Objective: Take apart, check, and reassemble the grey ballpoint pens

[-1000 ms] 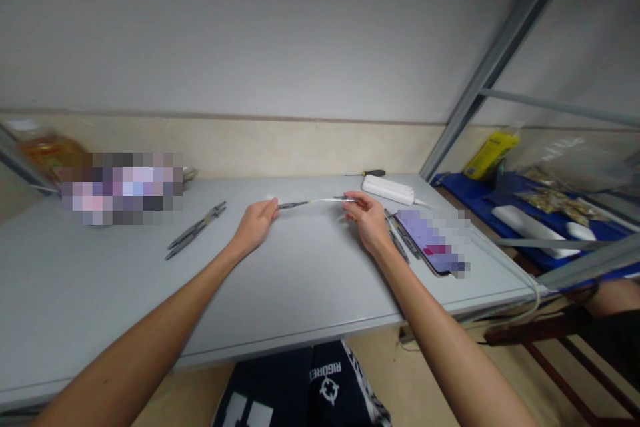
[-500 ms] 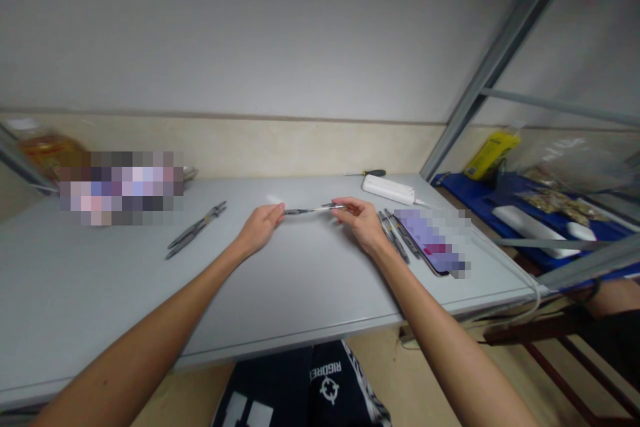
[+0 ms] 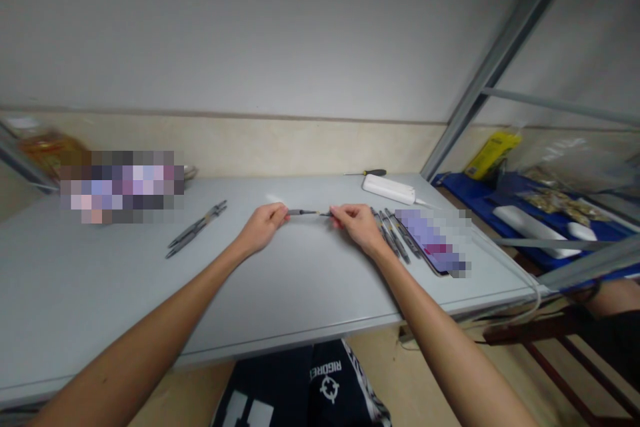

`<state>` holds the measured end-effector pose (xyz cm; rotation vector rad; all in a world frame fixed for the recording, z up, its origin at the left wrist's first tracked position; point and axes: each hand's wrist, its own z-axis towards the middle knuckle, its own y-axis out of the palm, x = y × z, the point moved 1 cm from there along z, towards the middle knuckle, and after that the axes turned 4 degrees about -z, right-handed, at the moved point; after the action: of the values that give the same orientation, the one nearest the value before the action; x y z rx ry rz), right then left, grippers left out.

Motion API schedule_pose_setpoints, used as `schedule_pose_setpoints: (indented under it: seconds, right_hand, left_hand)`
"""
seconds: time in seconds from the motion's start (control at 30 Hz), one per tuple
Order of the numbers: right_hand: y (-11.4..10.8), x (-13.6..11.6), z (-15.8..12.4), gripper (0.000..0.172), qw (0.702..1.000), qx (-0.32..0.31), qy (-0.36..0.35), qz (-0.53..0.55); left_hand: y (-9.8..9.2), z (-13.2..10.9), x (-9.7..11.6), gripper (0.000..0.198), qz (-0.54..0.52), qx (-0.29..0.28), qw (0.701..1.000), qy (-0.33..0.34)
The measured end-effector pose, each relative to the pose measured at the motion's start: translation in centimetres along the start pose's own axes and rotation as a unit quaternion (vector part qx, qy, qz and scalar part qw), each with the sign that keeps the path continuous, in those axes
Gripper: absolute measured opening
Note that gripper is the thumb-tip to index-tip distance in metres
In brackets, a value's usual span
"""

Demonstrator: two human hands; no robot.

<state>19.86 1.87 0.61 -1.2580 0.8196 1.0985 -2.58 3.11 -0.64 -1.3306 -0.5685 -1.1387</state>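
My left hand (image 3: 266,223) is closed round the grey end of a pen (image 3: 303,212), held level just above the desk. A thin, dark stretch of the pen with a small yellow spot runs across toward my right hand (image 3: 353,219). That hand is closed too, its thumb and fingers pinching the thin right end; its tip is hidden in the fingers. Two grey pens (image 3: 195,230) lie slanted on the desk to the left. Several similar pens (image 3: 395,233) lie side by side just beyond my right wrist, next to a phone (image 3: 430,243).
A white power strip (image 3: 389,189) and a screwdriver (image 3: 375,173) lie near the wall on the grey desk (image 3: 300,287). A blurred-out pile (image 3: 123,187) sits at the left. Beyond a metal post (image 3: 493,67), a blue surface (image 3: 457,190) holds a yellow packet (image 3: 493,155). Another person's arm (image 3: 617,297) shows at right.
My right hand has closed from a loose fingertip hold into a tighter pinch and shifted slightly left. The shiny rod seen between the hands no longer shows; a shorter dark section does.
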Motion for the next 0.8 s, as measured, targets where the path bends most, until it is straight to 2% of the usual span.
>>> schedule_pose_setpoints:
  seconds: [0.1,0.17,0.3,0.4,0.5,0.63,0.67,0.8]
  right_hand:
    - [0.11,-0.18,-0.18,0.060,0.999,-0.020,0.017,-0.048]
    - [0.06,-0.34,-0.20,0.063,0.998,-0.014,0.008,-0.058]
    - [-0.24,-0.46,0.02,0.034,0.998,0.021,-0.060,0.008]
    - [-0.32,-0.23,0.17,0.037,0.996,0.020,-0.069,0.044]
    - [-0.24,-0.18,0.08,0.032,0.998,0.013,-0.055,0.014]
    - [-0.07,-0.41,-0.17,0.050,0.998,0.002,-0.038,-0.056]
    - [-0.06,-0.43,-0.17,0.050,0.997,0.005,-0.041,-0.059]
    - [-0.17,-0.23,0.01,0.031,0.995,0.034,-0.089,-0.026]
  left_hand:
    - [-0.02,-0.17,0.68,0.033,0.017,0.003,1.000,0.010]
    - [-0.10,-0.21,1.00,0.032,0.026,0.017,0.999,0.008]
    - [-0.42,-0.09,1.05,0.032,0.042,0.055,0.998,-0.007]
    - [-0.62,-0.06,0.92,0.032,0.051,0.061,0.997,-0.014]
    - [-0.63,-0.12,0.96,0.032,0.048,0.055,0.997,-0.007]
    - [-0.50,-0.15,1.04,0.031,0.047,0.054,0.997,0.005]
    - [-0.49,-0.13,1.04,0.031,0.048,0.055,0.997,0.005]
    - [-0.52,-0.04,0.88,0.030,0.059,0.064,0.996,-0.004]
